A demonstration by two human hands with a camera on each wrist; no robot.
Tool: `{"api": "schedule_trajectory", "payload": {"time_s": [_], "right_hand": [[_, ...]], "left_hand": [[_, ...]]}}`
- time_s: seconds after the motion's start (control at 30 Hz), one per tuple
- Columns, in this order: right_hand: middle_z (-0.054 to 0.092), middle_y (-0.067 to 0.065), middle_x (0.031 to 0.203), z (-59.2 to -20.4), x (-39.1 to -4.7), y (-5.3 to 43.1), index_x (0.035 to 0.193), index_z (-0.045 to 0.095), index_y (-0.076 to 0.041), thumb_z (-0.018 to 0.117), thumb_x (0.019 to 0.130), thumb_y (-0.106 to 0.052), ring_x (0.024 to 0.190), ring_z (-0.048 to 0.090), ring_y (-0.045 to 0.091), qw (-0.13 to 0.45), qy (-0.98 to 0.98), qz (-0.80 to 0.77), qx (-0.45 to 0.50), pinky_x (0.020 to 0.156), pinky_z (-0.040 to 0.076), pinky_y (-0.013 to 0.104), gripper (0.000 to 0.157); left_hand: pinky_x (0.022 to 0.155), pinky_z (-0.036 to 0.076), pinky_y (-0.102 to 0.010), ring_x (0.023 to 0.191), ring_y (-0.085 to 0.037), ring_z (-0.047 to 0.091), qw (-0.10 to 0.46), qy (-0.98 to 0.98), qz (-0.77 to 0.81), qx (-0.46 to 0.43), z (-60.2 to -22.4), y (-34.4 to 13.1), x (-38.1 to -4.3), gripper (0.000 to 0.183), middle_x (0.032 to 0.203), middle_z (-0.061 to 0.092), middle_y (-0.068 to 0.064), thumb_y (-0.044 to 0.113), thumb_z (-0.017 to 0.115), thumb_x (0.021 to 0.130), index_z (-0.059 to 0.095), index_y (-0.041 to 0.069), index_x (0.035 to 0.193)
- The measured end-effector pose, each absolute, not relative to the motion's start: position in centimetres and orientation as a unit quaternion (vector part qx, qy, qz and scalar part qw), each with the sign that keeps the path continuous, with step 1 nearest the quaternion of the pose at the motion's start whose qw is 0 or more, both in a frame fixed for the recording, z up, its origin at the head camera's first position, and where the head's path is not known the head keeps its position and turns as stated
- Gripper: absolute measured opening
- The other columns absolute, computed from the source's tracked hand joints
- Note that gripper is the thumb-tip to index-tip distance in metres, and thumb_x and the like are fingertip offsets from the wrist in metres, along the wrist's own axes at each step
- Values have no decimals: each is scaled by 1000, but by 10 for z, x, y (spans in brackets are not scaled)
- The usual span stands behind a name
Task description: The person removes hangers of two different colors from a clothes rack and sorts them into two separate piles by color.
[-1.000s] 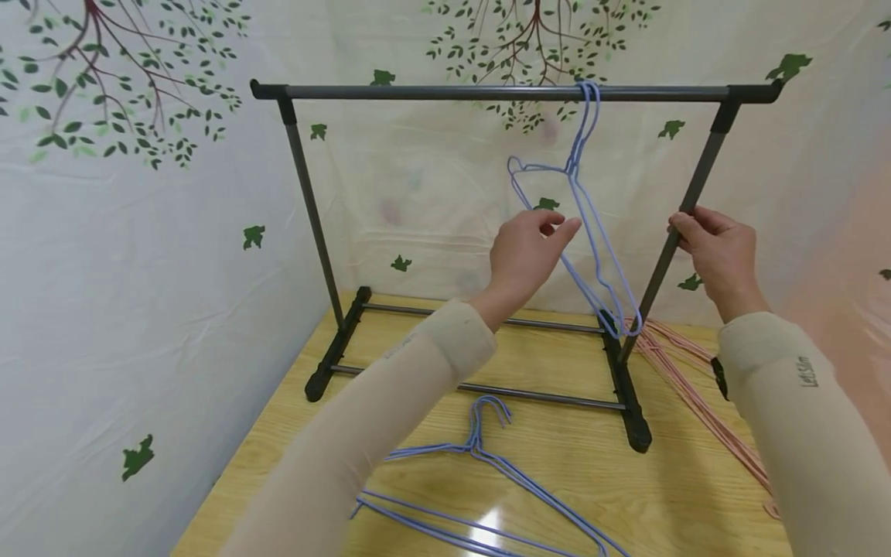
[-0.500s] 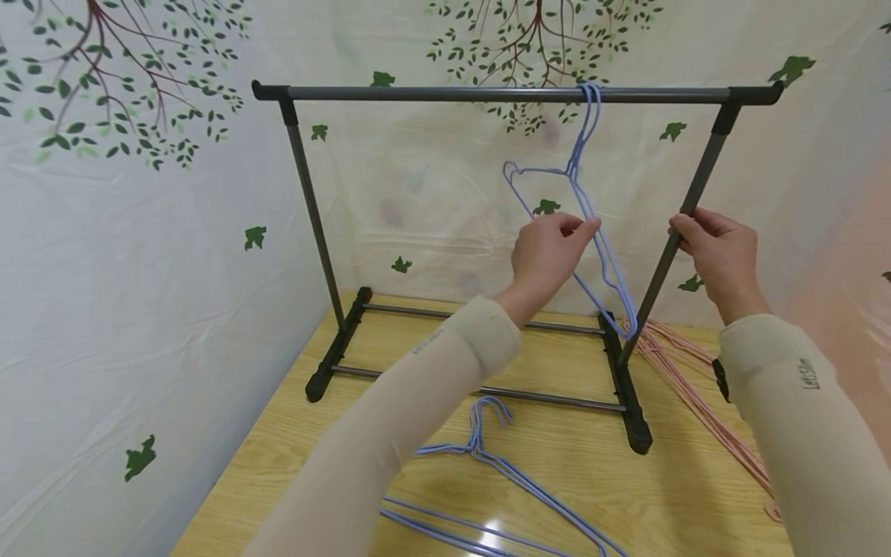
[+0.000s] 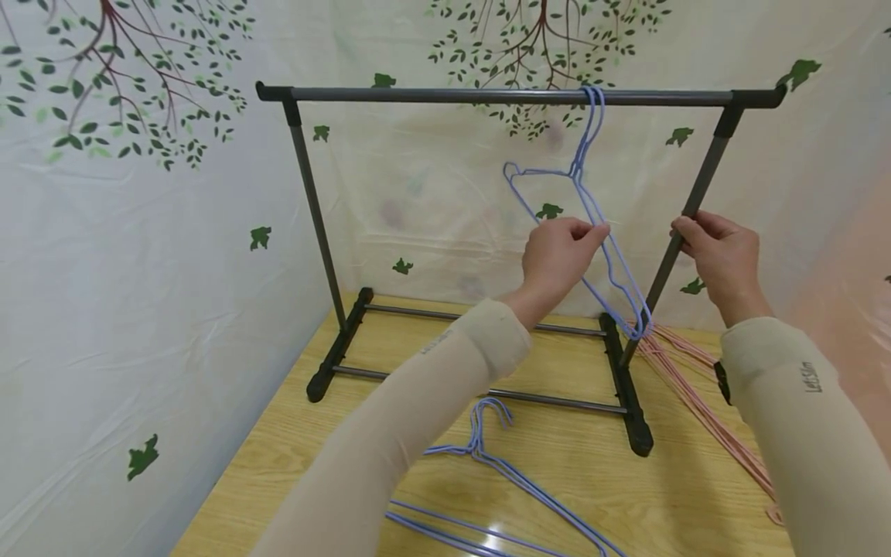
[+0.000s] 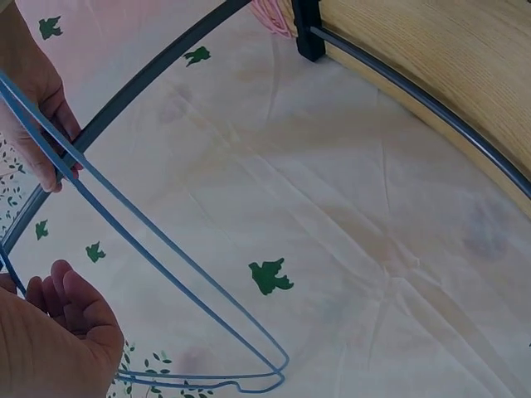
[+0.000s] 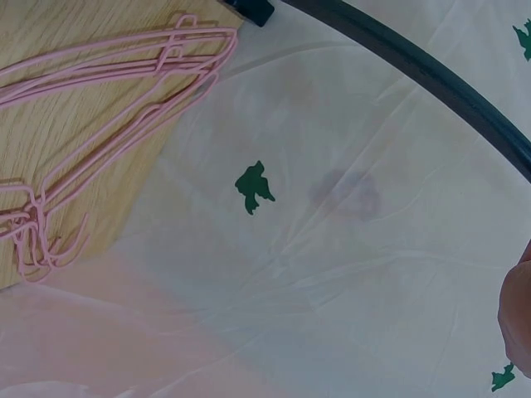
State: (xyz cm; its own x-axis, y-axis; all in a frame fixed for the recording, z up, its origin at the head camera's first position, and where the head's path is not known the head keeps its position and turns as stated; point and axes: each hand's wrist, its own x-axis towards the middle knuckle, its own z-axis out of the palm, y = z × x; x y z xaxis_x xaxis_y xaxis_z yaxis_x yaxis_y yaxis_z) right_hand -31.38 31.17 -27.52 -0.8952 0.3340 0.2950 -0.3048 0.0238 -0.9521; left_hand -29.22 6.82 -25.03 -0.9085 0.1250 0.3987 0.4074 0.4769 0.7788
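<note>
Two blue wire clothes hangers (image 3: pixel 576 169) hang by their hooks from the top bar of a black garment rack (image 3: pixel 431 95), right of its middle. My left hand (image 3: pixel 560 251) pinches a side wire of a hanger between thumb and fingers. In the left wrist view that hand (image 4: pixel 62 332) has curled fingers with a blue wire running into them, and hanger wires (image 4: pixel 278 375) cross in front. My right hand (image 3: pixel 724 251) grips the rack's right post (image 3: pixel 706 174) partway up. Only the edge of the right hand (image 5: pixel 516 319) shows in the right wrist view.
More blue hangers (image 3: pixel 476 442) lie stacked on the wooden table (image 3: pixel 278 449) before the rack, partly behind the left sleeve. Pink hangers (image 5: pixel 124 73) lie on the table right of the rack. A printed cloth (image 3: pixel 418 209) stands close behind, another side at left.
My left hand has moved right, from beside the hanging hangers onto a wire, and the hangers' lower corners have shifted. My right hand has stayed on the post.
</note>
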Motion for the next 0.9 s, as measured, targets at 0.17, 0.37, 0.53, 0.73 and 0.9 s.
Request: {"api": "schedule_trajectory", "payload": {"time_s": [0.17, 0.37, 0.53, 0.73, 0.9], "right_hand": [[73, -10, 85, -277, -314, 314, 125, 69, -7, 76, 88, -19, 78, 70, 2, 228, -674, 703, -6, 71, 52, 12, 40], [73, -10, 85, -277, -316, 315, 134, 60, 1, 76, 87, -18, 77, 70, 2, 233, -666, 708, 6, 70, 52, 12, 53], [73, -10, 84, -278, -314, 313, 131, 64, -2, 77, 87, -19, 77, 70, 1, 236, -669, 704, 8, 71, 52, 12, 48], [73, -11, 84, -278, -310, 312, 123, 70, -8, 76, 88, -20, 78, 70, 2, 236, -672, 702, -2, 70, 52, 12, 38], [73, -8, 86, -278, -305, 309, 118, 73, -11, 77, 87, -21, 80, 70, 3, 228, -671, 705, -7, 71, 52, 12, 33]], "left_hand": [[62, 45, -19, 69, -2, 57, 149, -850, -481, -154, -251, 68, -291, 24, 80, 67, 14, 40, 64, 97, 79, 21, 98], [65, 45, -19, 72, -2, 59, 155, -856, -469, -151, -249, 56, -290, 23, 84, 70, 14, 39, 64, 97, 79, 21, 99], [63, 46, -21, 69, -5, 59, 150, -854, -472, -158, -248, 40, -287, 23, 81, 68, 12, 37, 63, 98, 79, 19, 99], [60, 44, -22, 65, -8, 58, 151, -854, -474, -152, -245, 22, -286, 20, 75, 68, 12, 33, 64, 96, 79, 20, 93], [58, 44, -24, 66, -10, 58, 149, -855, -477, -143, -238, 4, -285, 17, 74, 69, 9, 26, 64, 93, 80, 19, 90]]}}
